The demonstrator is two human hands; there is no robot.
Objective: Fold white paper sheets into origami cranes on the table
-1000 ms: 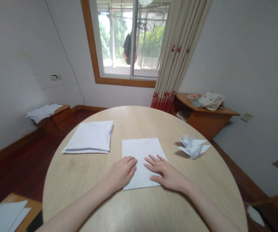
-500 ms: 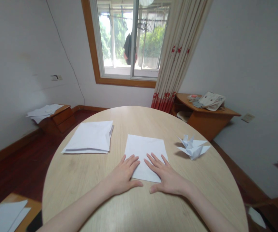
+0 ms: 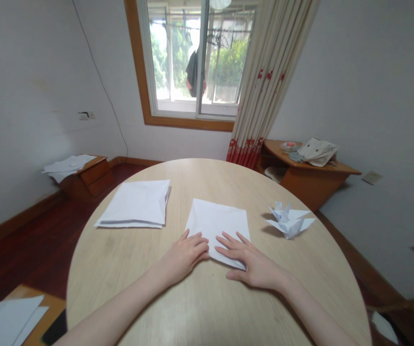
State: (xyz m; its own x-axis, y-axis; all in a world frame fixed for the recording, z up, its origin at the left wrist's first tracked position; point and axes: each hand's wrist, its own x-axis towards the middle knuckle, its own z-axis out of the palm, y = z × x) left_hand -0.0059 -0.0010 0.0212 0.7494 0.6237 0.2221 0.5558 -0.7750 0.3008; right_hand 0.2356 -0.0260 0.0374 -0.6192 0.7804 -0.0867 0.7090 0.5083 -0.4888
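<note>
Square white paper sheet (image 3: pixel 217 223) on worktop (image 3: pixel 127 274), corner toward us; our left hand (image 3: pixel 185 257), right hand (image 3: pixel 252 264) flat on it, grip released.

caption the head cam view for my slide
Left hand and right hand rest on a white paper sheet on a round wooden table, beside a paper crane.

The one view comes from the person's head, close above the round wooden bench (image 3: pixel 207 307). It faces forward and down over the left hand (image 3: pixel 185 257), right hand (image 3: pixel 252 264) and paper sheet (image 3: pixel 217 223), toward the window (image 3: pixel 192 62) at upper centre.
</note>
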